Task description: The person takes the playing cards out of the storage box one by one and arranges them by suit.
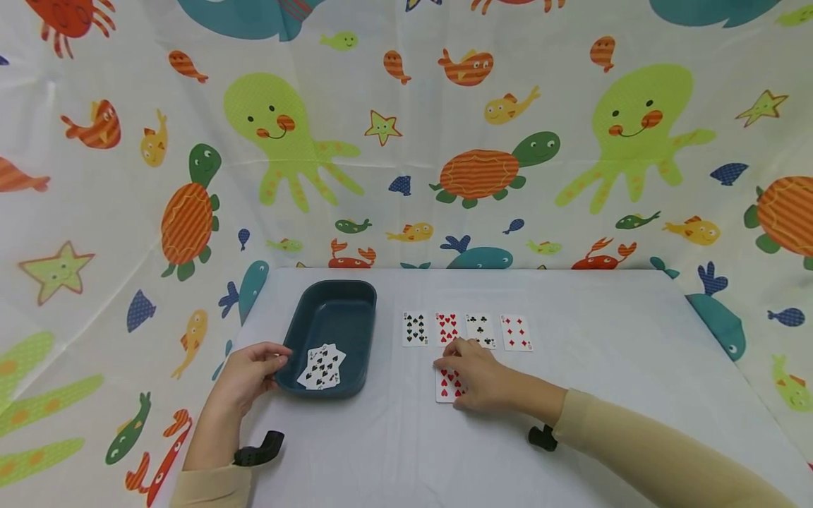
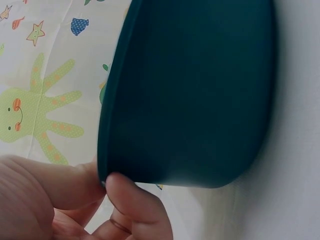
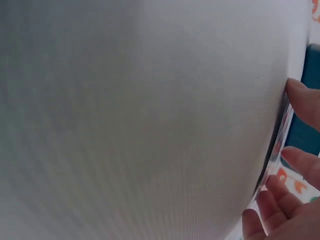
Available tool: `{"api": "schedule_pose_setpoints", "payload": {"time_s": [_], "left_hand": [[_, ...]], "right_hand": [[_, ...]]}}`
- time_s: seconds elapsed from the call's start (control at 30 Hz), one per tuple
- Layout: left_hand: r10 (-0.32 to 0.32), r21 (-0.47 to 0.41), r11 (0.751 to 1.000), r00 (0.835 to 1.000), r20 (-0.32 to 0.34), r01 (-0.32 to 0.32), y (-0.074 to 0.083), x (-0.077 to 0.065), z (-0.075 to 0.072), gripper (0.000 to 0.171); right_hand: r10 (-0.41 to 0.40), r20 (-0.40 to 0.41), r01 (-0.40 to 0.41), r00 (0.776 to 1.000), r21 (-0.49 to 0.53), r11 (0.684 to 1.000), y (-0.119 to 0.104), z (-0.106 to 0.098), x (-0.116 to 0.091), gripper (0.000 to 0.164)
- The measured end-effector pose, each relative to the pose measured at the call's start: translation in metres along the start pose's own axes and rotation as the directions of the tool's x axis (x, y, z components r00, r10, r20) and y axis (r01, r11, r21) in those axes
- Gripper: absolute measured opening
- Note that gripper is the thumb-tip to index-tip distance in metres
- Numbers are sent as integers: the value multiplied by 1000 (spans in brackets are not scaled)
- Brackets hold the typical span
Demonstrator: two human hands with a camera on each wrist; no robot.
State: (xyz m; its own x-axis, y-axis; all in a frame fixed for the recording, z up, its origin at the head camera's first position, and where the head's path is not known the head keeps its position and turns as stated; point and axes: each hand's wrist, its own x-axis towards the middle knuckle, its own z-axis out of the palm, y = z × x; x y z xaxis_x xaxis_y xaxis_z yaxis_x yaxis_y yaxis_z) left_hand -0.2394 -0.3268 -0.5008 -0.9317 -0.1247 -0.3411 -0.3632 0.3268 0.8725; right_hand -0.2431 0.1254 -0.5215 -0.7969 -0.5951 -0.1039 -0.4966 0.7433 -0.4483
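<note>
On the left, my left hand (image 1: 250, 372) pinches the near left rim of a dark teal tray (image 1: 339, 291) between thumb and fingertips, also seen in the left wrist view. A few overlapping playing cards, a spade on top (image 1: 322, 368), lie in the tray's near end. My right hand (image 1: 478, 374) is over a face-up hearts playing card (image 1: 446, 388) on the table, its thumb and fingertips gripping the edges. The hand hides part of this card. In the right wrist view the card (image 3: 281, 132) shows only as a thin edge between thumb and fingers.
Beyond the right hand a row of face-up cards runs left to right: spades (image 1: 416, 329), hearts (image 1: 447, 324), clubs (image 1: 480, 327) and diamonds (image 1: 516, 333). They lie on a white-covered table (image 1: 610, 339). A sea-animal-print curtain (image 1: 406, 190) hangs behind and at both sides.
</note>
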Motion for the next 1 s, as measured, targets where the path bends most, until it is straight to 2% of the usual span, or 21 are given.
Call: {"api": "schedule_pose_setpoints", "payload": {"time_s": [0.27, 0.47, 0.7, 0.87, 1.0], "left_hand": [[-12, -5, 1000, 1000, 5, 12, -1, -1, 3, 27], [-8, 35, 999, 1000, 0, 8, 1, -1, 0, 29], [3, 29, 1000, 1000, 2, -3, 4, -4, 0, 29], [7, 30, 1000, 1000, 4, -7, 6, -6, 0, 28], [11, 36, 999, 1000, 3, -11, 5, -7, 0, 28]], "right_hand": [[16, 2, -16, 1000, 5, 1000, -1, -3, 4, 73], [-41, -14, 42, 999, 50, 998, -16, -10, 12, 76], [-113, -76, 117, 991, 50, 992, -59, -11, 38, 73], [-138, -155, 143, 978, 17, 990, -99, -7, 62, 70], [-148, -174, 145, 974, -30, 989, -127, -3, 86, 71]]}}
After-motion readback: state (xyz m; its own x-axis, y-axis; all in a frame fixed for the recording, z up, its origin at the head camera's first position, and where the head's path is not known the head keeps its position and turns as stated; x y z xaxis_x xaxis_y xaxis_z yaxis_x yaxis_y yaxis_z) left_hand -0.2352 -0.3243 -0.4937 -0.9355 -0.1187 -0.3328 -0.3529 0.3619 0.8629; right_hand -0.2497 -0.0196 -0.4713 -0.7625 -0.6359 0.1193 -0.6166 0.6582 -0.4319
